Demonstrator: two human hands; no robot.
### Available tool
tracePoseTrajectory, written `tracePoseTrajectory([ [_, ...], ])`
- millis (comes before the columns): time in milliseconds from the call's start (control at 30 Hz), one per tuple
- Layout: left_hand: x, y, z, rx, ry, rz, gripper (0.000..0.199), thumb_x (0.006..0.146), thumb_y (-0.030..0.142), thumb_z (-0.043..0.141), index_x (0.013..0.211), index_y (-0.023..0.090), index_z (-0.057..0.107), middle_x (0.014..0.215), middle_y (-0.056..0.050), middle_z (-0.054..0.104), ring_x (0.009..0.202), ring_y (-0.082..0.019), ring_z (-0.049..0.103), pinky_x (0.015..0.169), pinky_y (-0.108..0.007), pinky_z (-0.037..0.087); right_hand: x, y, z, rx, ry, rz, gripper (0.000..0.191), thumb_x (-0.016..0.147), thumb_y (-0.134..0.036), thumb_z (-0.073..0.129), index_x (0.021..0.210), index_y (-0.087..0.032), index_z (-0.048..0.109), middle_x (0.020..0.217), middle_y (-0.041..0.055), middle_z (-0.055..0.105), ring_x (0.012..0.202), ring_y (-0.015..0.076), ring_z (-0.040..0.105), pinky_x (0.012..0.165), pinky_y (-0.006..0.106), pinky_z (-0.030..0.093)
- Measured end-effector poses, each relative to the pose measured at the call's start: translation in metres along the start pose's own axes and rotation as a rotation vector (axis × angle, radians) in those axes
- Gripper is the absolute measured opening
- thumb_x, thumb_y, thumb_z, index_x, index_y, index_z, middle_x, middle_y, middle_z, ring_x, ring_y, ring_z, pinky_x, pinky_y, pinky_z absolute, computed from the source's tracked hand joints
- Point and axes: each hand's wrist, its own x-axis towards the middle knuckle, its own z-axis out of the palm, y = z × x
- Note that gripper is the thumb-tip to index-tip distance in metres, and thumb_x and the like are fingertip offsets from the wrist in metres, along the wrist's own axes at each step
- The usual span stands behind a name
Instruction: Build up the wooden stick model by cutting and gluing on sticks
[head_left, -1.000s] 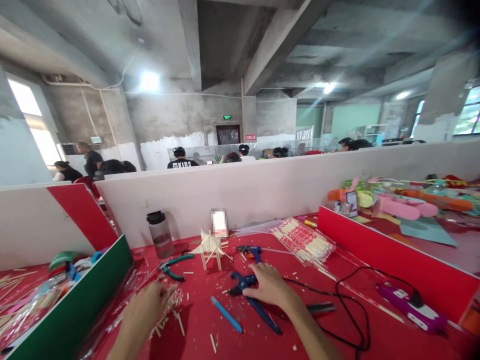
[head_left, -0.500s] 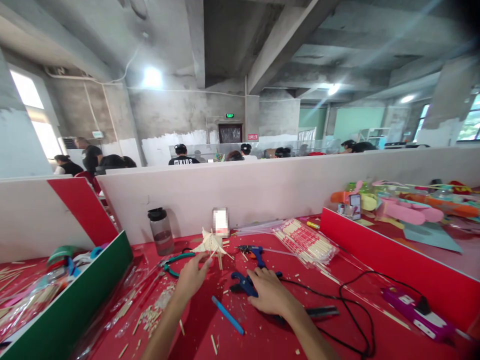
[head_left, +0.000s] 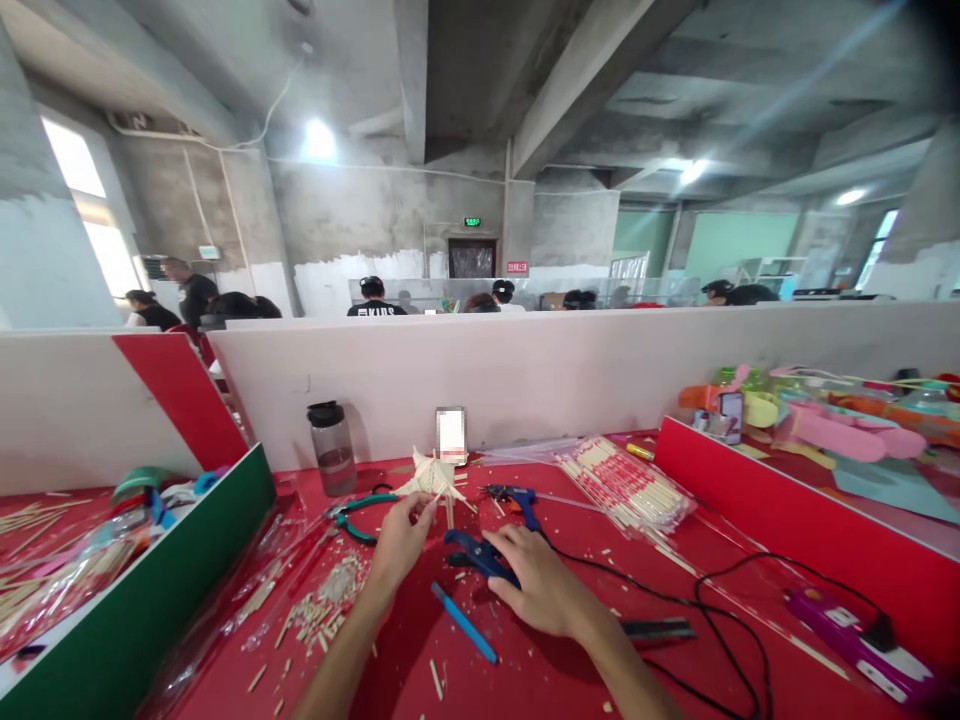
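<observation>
My left hand (head_left: pixel 405 538) is closed in a pinch on a thin wooden stick (head_left: pixel 436 498). Right beyond those fingers stands a pale, pointed model built from wooden sticks (head_left: pixel 424 474); whether the pinched stick touches it I cannot tell. My right hand (head_left: pixel 534 582) is closed over the handles of a blue hand cutter (head_left: pixel 471 550), whose head points left toward my other hand. A blue glue gun (head_left: pixel 520 500) lies just behind the cutter. In front, a blue pen (head_left: pixel 465 624) rests on the red tabletop (head_left: pixel 405 660).
Green-handled pliers (head_left: pixel 358 518) and cut stick bits (head_left: pixel 319 610) lie left. A bottle (head_left: pixel 332 450) and phone (head_left: pixel 451 436) stand by the white partition (head_left: pixel 555 370). Bundled sticks (head_left: pixel 626 480), a black cable (head_left: pixel 720 575) and a purple power strip (head_left: pixel 855 645) lie right.
The blue cutter has shifted up and left with my right hand, and its head now sits nearer the stick model. My left hand still pinches beside the model. The view has tilted slightly.
</observation>
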Motion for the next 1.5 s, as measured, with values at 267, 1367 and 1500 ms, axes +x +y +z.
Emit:
tracePoseTrajectory([
  [267,-0.008,0.002,-0.001,-0.06,-0.057,-0.046,0.049,0.078,0.064,0.056,0.082,0.015,0.062,0.058,0.002,0.056,0.046,-0.012,0.044,0.047,-0.023,0.034,0.0,0.005,-0.003,0.044,0.011,0.03,0.055,0.09,-0.037,0.053,0.142,-0.018,0.05,0.132,0.014,0.056,0.123,0.0289,0.05,0.107,0.04,0.033],
  [1367,-0.044,0.028,-0.013,0.182,-0.273,-0.009,0.037,0.086,0.047,0.053,0.076,0.015,0.069,0.061,0.0,0.058,0.058,-0.015,0.049,0.057,-0.024,0.035,0.0,-0.011,-0.01,0.482,-0.048,-0.068,0.036,0.097,-0.03,0.042,0.123,-0.02,0.065,0.099,0.0034,0.072,0.089,0.0202,0.065,0.08,0.028,0.046],
  [1500,-0.044,0.029,-0.014,0.226,-0.291,-0.004,0.038,0.088,0.046,0.051,0.077,0.015,0.069,0.061,0.001,0.057,0.06,-0.015,0.048,0.058,-0.024,0.035,0.0,-0.012,-0.011,0.465,-0.062,-0.076,0.038,0.097,-0.031,0.042,0.124,-0.02,0.065,0.096,0.0045,0.073,0.084,0.0202,0.065,0.078,0.029,0.047],
])
